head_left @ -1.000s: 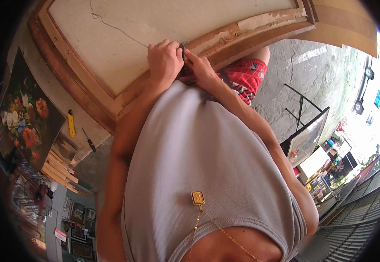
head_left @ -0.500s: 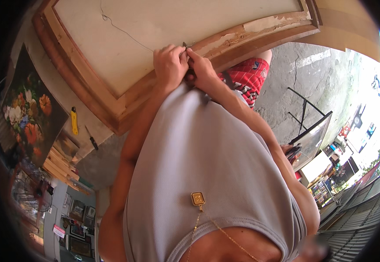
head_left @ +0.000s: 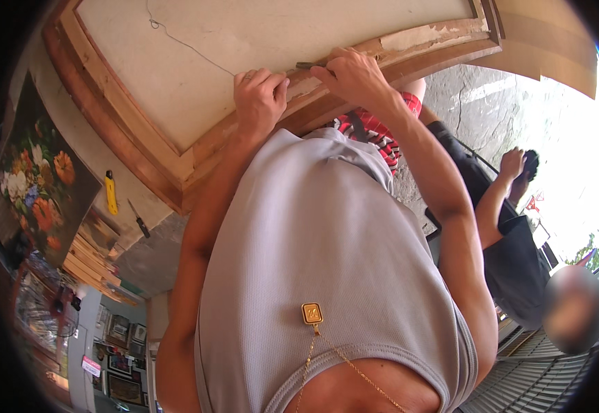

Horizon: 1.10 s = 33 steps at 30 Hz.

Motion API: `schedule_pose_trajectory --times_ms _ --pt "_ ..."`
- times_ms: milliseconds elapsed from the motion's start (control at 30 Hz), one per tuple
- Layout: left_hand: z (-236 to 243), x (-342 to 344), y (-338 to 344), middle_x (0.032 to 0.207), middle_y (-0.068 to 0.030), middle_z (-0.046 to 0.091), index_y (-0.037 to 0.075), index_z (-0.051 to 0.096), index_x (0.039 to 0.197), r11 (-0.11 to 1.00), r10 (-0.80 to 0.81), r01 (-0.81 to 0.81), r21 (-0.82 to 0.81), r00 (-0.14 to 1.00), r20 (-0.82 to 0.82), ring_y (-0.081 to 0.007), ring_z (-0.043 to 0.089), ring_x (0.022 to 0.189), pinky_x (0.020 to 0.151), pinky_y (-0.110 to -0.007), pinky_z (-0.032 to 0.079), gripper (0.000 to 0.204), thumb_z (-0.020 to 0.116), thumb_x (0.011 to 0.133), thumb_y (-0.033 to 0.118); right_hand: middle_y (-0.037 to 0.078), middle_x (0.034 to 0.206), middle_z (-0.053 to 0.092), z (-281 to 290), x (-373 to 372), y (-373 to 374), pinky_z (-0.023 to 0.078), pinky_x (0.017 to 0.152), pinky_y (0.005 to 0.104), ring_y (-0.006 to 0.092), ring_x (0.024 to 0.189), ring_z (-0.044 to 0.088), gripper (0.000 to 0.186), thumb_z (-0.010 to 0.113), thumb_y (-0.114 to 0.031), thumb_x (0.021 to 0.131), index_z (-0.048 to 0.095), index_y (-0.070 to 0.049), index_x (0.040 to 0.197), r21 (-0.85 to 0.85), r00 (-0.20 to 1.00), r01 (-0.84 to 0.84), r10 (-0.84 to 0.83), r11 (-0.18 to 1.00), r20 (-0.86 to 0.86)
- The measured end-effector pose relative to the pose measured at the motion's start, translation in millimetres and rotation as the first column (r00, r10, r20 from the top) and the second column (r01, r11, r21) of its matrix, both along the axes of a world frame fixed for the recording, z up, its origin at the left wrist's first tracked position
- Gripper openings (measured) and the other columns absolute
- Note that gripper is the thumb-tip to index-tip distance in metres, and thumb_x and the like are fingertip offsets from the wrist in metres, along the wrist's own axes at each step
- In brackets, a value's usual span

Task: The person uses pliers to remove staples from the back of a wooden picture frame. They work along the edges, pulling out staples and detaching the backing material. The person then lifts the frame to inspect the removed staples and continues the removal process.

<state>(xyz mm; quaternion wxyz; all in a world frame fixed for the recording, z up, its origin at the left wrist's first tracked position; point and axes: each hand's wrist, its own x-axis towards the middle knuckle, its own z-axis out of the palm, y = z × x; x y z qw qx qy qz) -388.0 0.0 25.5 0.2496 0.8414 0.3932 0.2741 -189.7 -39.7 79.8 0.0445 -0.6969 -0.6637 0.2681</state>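
Note:
A large wooden frame (head_left: 437, 36) with a pale backing board (head_left: 272, 31) is in front of me at the top. A thin wire (head_left: 189, 47) runs across the board toward my left hand (head_left: 259, 96), whose fingers are curled at the frame's inner edge; whether they pinch the wire is unclear. Farther right, my right hand (head_left: 352, 77) is closed on a dark slender tool (head_left: 306, 65), held over the frame's peeling rail, its tip pointing left.
A flower canvas (head_left: 45, 175), a yellow utility knife (head_left: 111, 193), a dark-handled tool (head_left: 141, 224) and wooden strips (head_left: 89, 268) lie at the left. A person in dark clothing (head_left: 509, 272) is close at my right on the cracked concrete floor (head_left: 471, 103). A brown sheet (head_left: 547, 48) is at upper right.
My right hand has moved right and up along the frame with the dark tool, parting from my left hand. A person has come into view at my right.

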Motion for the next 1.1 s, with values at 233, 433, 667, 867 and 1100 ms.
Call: schedule_pose_trajectory --times_ms 233,433,667,867,1100 --pt "-14 -6 4 0.066 0.0 0.058 0.011 0.068 0.078 0.999 0.002 0.003 -0.039 0.989 0.145 -0.0189 0.055 0.065 0.073 -0.033 0.038 0.004 0.072 0.074 0.01 0.01 0.078 0.059 -4 17 43 0.047 0.071 0.0417 0.0284 0.08 0.058 0.042 0.056 -0.034 0.088 0.065 -0.001 0.064 -0.08 0.932 -0.36 0.363 0.93 0.023" --pt "-19 -8 1 0.062 0.0006 0.053 0.012 0.065 0.073 0.997 0.031 -0.015 -0.074 0.977 0.21 -0.0185 0.052 0.062 0.071 -0.033 0.038 0.007 0.071 0.072 0.008 0.007 0.075 0.058 -24 29 73 0.046 0.068 0.0407 0.0264 0.078 0.056 0.043 0.056 -0.036 0.088 0.064 -0.002 0.062 -0.109 0.819 -0.573 0.572 0.813 -0.043" --pt "-23 -8 0 0.063 0.0008 0.053 0.011 0.066 0.075 0.997 0.043 -0.025 -0.078 0.971 0.234 -0.0177 0.051 0.06 0.071 -0.033 0.038 0.006 0.072 0.073 0.008 0.005 0.074 0.057 -33 25 106 0.045 0.067 0.0397 0.0258 0.079 0.056 0.043 0.059 -0.037 0.084 0.062 -0.002 0.058 -0.164 0.675 -0.736 0.731 0.657 -0.101" --pt "-21 -9 1 0.064 0.0007 0.052 0.01 0.066 0.076 0.996 0.036 -0.014 -0.093 0.969 0.244 -0.0173 0.052 0.062 0.071 -0.032 0.039 0.009 0.072 0.071 0.007 0.004 0.076 0.058 -38 18 126 0.046 0.065 0.0387 0.0235 0.082 0.057 0.044 0.061 -0.039 0.082 0.061 -0.003 0.057 -0.175 0.539 -0.839 0.832 0.515 -0.134" --pt "-23 -11 1 0.068 0.0013 0.054 0.01 0.067 0.081 0.995 0.019 0.003 -0.099 0.976 0.215 -0.0163 0.053 0.065 0.074 -0.033 0.04 0.011 0.072 0.071 0.007 0.003 0.076 0.056 -27 0 143 0.049 0.067 0.0369 0.0204 0.087 0.056 0.042 0.062 -0.041 0.082 0.064 -0.005 0.059 -0.214 0.357 -0.919 0.929 0.331 -0.098"
